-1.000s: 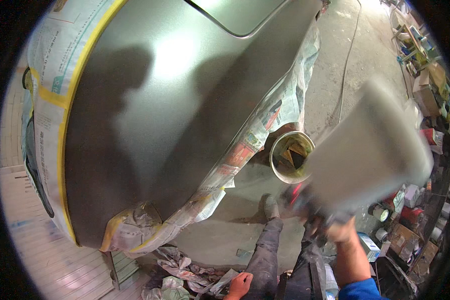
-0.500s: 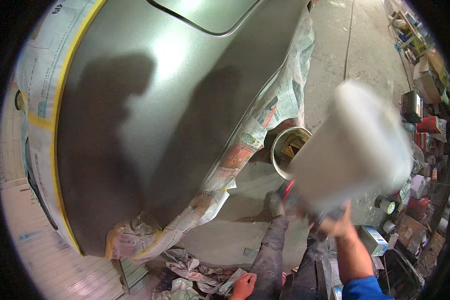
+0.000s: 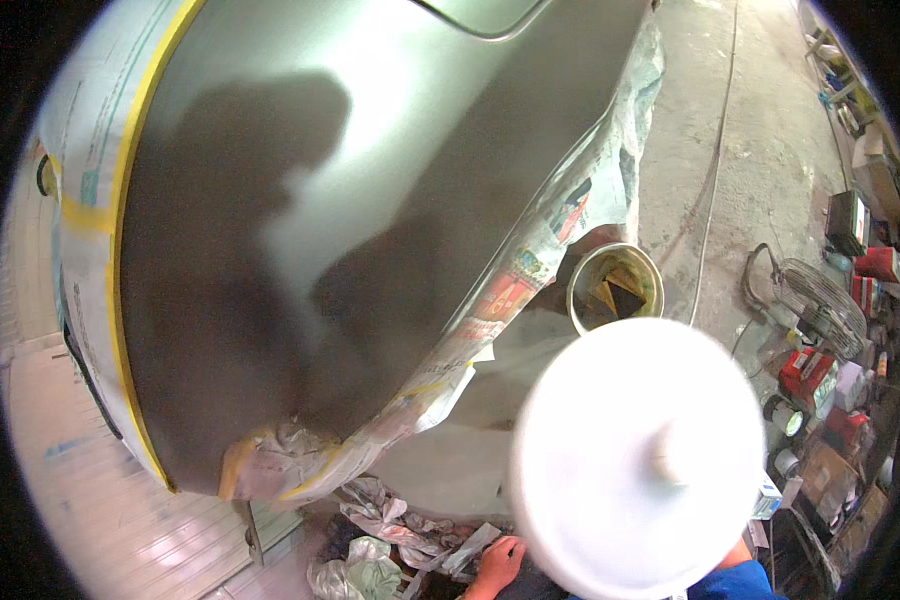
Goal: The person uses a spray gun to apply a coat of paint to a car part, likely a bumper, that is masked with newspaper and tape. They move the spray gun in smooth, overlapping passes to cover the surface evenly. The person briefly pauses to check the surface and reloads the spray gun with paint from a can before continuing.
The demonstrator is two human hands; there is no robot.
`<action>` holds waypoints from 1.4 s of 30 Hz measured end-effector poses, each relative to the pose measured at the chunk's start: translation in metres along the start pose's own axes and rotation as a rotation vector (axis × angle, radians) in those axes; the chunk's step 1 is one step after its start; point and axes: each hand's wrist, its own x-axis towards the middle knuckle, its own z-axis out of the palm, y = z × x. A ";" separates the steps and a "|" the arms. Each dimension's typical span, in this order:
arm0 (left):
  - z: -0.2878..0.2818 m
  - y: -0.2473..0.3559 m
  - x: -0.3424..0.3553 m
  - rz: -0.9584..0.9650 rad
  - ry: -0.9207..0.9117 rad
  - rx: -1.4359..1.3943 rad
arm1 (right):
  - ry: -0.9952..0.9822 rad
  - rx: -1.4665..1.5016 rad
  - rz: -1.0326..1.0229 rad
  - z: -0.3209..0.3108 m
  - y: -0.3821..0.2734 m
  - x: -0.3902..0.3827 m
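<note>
A spray gun's round white paint cup (image 3: 610, 470), its lid topped by a small knob, fills the lower right close to me. My right hand and the gun's body are behind the cup; a strip of the right forearm (image 3: 736, 556) shows beside it. Half a second ago that hand was wrapped round the gun's handle. My left hand (image 3: 498, 566) is low at the bottom edge by my leg, fingers curled in, with no object visible in it. Ahead and left spreads a glossy dark grey car body panel (image 3: 370, 210), carrying shadows and a bright reflection.
Yellow masking tape (image 3: 122, 260) and newspaper (image 3: 515, 285) border the panel. A bucket (image 3: 658, 284) with scraps inside stands beyond the cup. Crumpled paper (image 3: 370, 570) lies near my left hand. To the right are a metal fan (image 3: 820, 305), boxes and cans. A cable (image 3: 715, 190) crosses the floor.
The spray gun's cup has come down and nearer, its lid now facing me and covering my right hand. The view has shifted, uncovering the bucket and fan. My left hand stays low.
</note>
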 end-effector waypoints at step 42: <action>0.029 0.149 0.057 -0.176 0.149 -0.021 | 0.907 0.019 -0.173 -0.245 -0.185 0.066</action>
